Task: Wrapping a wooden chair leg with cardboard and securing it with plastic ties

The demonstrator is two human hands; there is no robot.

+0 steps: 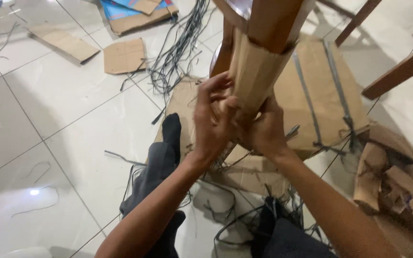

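A brown wooden furniture leg (268,19) comes down from the top of the head view, with a sleeve of cardboard wrapping (252,71) around its lower part. My left hand (213,119) grips the lower left edge of the wrapping, fingers curled on it. On the other side my right hand (264,129) clasps the bottom of the same wrapping. The two hands touch each other under the leg. The tip of the leg is hidden behind them.
A large flattened cardboard sheet with black straps (321,95) lies on the white tile floor behind the leg. Cut black straps (178,52) and cardboard scraps (125,56) litter the floor. Torn cardboard (397,186) is piled at right. Other wooden legs (397,71) stand upper right. My legs in dark trousers (156,177) stretch out below.
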